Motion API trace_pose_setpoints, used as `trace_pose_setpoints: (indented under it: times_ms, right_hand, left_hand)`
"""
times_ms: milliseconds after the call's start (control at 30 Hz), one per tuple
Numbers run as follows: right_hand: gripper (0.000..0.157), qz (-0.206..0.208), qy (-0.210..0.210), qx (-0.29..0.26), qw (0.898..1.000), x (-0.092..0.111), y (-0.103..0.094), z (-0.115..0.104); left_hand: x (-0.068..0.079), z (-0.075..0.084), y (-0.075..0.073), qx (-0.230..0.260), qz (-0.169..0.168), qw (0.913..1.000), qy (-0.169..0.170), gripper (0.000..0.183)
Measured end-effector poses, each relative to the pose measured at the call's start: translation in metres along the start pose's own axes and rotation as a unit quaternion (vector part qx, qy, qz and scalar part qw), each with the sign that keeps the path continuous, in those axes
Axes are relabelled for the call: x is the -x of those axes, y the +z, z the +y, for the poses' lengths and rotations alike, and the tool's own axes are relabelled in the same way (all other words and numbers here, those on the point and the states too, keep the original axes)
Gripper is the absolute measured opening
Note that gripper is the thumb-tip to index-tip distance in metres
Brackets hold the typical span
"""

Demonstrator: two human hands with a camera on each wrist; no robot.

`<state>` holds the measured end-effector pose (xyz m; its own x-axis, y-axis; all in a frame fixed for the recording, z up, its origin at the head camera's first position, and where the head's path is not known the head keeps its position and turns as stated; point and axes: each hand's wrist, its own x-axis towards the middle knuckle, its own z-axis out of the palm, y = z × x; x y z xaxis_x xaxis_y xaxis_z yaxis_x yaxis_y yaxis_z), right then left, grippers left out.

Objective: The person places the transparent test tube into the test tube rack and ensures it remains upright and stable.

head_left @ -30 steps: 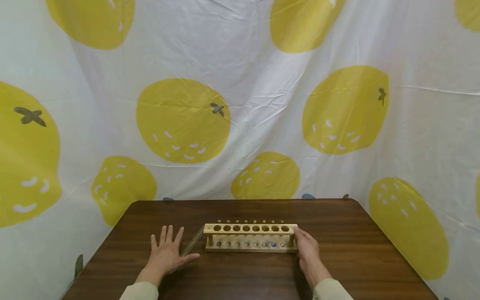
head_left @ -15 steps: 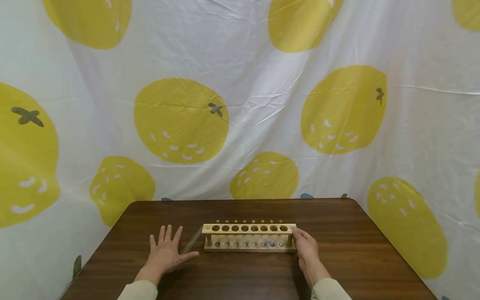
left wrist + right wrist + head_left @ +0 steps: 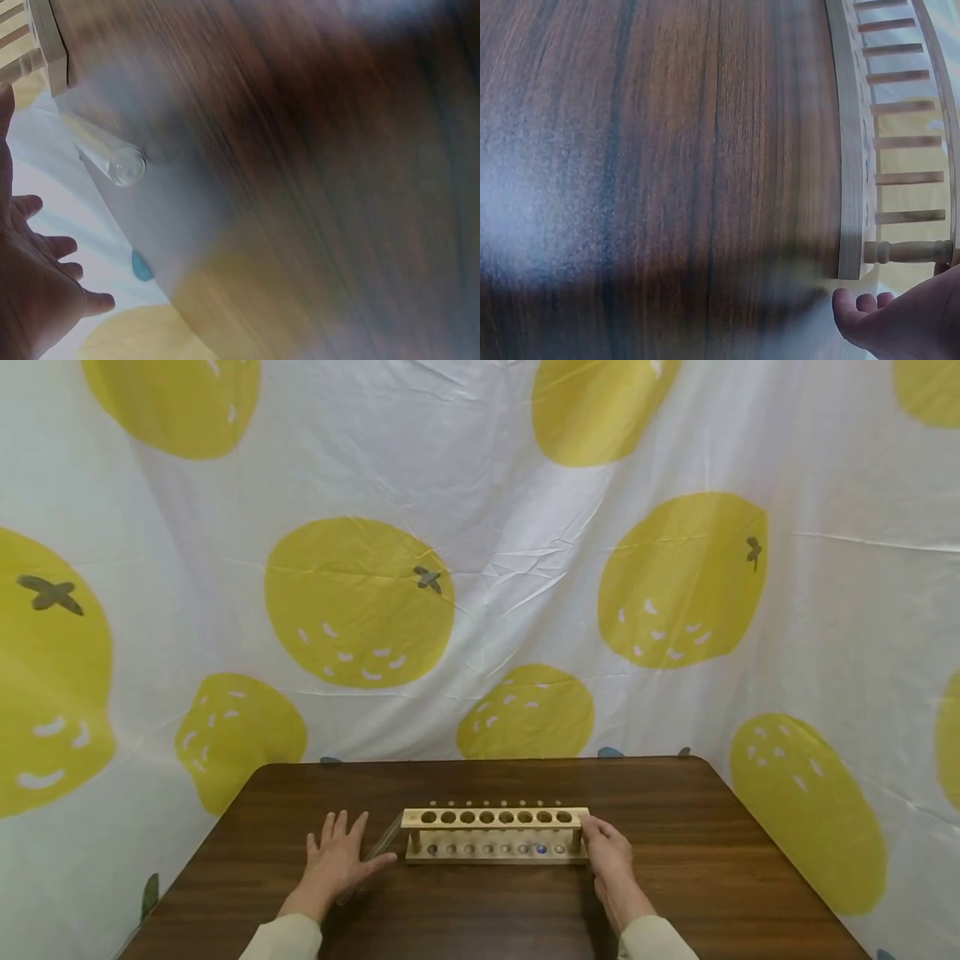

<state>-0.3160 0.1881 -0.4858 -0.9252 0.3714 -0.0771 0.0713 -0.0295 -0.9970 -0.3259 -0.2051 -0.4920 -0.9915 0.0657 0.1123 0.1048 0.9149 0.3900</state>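
A wooden test tube rack [image 3: 495, 860] stands mid-table, with a row of round holes and a row of pegs behind. My right hand [image 3: 611, 864] grips its right end, thumb near the top bar; the right wrist view shows curled fingers [image 3: 847, 304] beside the end of the rack's base [image 3: 849, 165]. A clear glass test tube [image 3: 388, 839] lies slanted on the table left of the rack. Over its near part my left hand [image 3: 333, 864] is spread with straight fingers; contact cannot be told. The left wrist view shows the tube's rounded end [image 3: 127, 165] apart from the left hand [image 3: 37, 292].
The dark wood-grain table [image 3: 480, 914] has rounded far corners. A white cloth [image 3: 495, 610] printed with yellow lemons hangs behind and around it. A small blue spot [image 3: 542, 849] shows in one lower hollow of the rack.
My left hand has turned a little and its fingers have drawn slightly together, so the tube's near end shows below the thumb. The right hand keeps its place at the rack.
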Motion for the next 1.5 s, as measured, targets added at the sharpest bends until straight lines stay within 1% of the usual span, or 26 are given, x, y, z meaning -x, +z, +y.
trace_pose_setpoints:
  times_ms: [167, 267, 400, 667, 933, 1067, 1300, 1500]
  right_hand:
    - [0.055, -0.003, 0.001, -0.003, 1.000, 0.000, 0.000, 0.000]
    - [0.055, -0.004, 0.002, -0.003, 1.000, 0.000, 0.000, 0.001]
    - [0.055, -0.006, 0.004, -0.006, 1.000, -0.002, -0.001, 0.001]
    - [0.054, -0.004, 0.003, -0.004, 1.000, -0.002, -0.001, 0.003]
    - [0.052, 0.011, -0.011, -0.002, 1.000, -0.003, 0.000, 0.004]
    - [0.052, 0.012, -0.015, -0.003, 1.000, -0.003, 0.000, 0.004]
    - [0.052, 0.012, -0.018, 0.000, 1.000, -0.003, 0.000, 0.004]
    - [0.052, 0.008, -0.021, 0.011, 1.000, -0.001, -0.001, 0.002]
  left_hand:
    - [-0.002, 0.002, 0.004, 0.023, 0.006, 0.9995, -0.018, 0.096]
    - [-0.004, 0.005, 0.005, 0.031, 0.012, 0.9990, -0.028, 0.091]
    - [-0.006, 0.009, 0.008, 0.025, 0.028, 0.9988, -0.032, 0.081]
    - [-0.006, 0.017, 0.013, 0.015, 0.064, 0.9975, -0.028, 0.068]
    - [-0.008, 0.017, 0.017, 0.019, 0.089, 0.9948, -0.045, 0.060]
    - [-0.010, 0.017, 0.021, 0.021, 0.097, 0.9935, -0.057, 0.058]
    - [-0.012, 0.019, 0.028, 0.041, 0.113, 0.9904, -0.069, 0.053]
    - [-0.013, 0.019, 0.033, 0.037, 0.116, 0.9894, -0.079, 0.049]
